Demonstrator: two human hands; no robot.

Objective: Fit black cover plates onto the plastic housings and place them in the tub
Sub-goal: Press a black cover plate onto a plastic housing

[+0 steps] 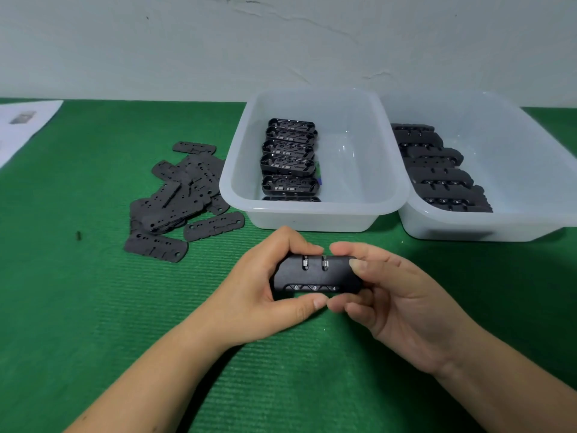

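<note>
Both hands hold one black plastic housing (pixel 315 276) above the green mat, its face with number dials and two slots turned up. My left hand (pixel 265 292) grips its left end, thumb under the front edge. My right hand (pixel 396 295) grips the right end, thumb on top. Whether a cover plate sits on its underside is hidden. A pile of flat black cover plates (pixel 178 195) lies on the mat to the left. The near translucent tub (pixel 312 214) holds a row of open housings (pixel 288 160). The right tub (pixel 530 226) holds several closed housings (pixel 437 170).
A green ribbed mat (pixel 93 307) covers the table. A white sheet of paper (pixel 25 126) lies at the far left corner. A small dark speck (pixel 78 235) sits on the mat left of the plates. A pale wall rises behind the tubs.
</note>
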